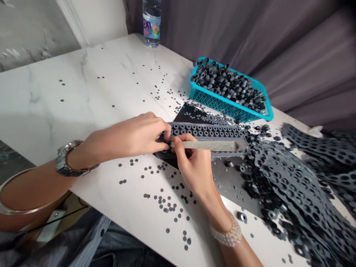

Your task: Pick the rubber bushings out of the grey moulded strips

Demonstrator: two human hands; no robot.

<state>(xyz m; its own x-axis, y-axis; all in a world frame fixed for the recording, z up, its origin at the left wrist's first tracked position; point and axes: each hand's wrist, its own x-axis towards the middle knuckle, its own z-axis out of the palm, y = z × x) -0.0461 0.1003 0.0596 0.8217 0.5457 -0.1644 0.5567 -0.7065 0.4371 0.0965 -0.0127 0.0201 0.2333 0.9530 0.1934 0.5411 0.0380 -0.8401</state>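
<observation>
A grey rubber strip of punched rings (207,130) lies across the middle of the white marble table (91,89). My left hand (130,135), with a wristwatch, pinches the strip's left end, fingers closed on it. My right hand (191,163), with a pearl bracelet, is closed round a long flat metal blade (214,145) laid along the strip's near edge. The blade's tip reaches the strip's right end.
A turquoise basket (222,105) full of black rubber rings stands behind the strip. Heaped perforated grey rubber sheets (300,178) fill the right side. Small black discs (167,204) and loose rings are scattered over the table. A water bottle (151,23) stands at the far edge.
</observation>
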